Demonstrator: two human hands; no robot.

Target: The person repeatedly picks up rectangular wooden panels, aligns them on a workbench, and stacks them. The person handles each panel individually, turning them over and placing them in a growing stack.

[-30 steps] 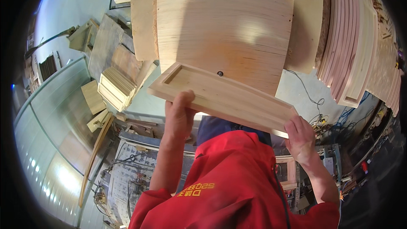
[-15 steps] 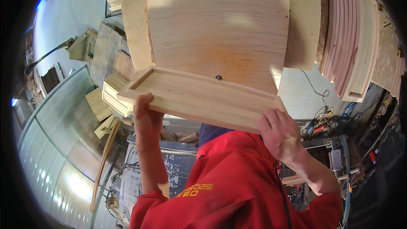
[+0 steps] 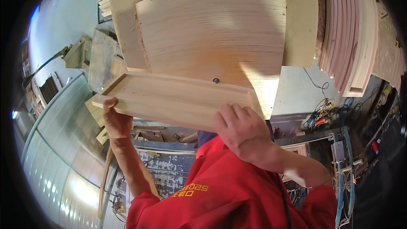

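A shallow, pale wooden tray (image 3: pixel 165 101) with a low raised rim is held level in front of my body. My left hand (image 3: pixel 117 121) is closed round its left end, thumb over the near rim. Over the near edge toward the right end, my right hand (image 3: pixel 243 133) bends its fingers down onto the tray; the palm hides part of that corner. Beyond the tray lies a broad light plywood board (image 3: pixel 207 29), fixed with small screws along its edges. A small dark knob (image 3: pixel 216 80) shows on the board just past the tray's far rim.
Long wooden pieces (image 3: pixel 339 38) stand stacked at the right, with cables (image 3: pixel 324 116) tangled below them. Wooden boards (image 3: pixel 101 57) lean at the left, near a translucent ribbed panel (image 3: pixel 59 152). Sawdust lies along the far edge of the plywood.
The tray has shifted left and turned a little more level, my left hand moving with it. My right hand has moved left from the right end onto the near edge.
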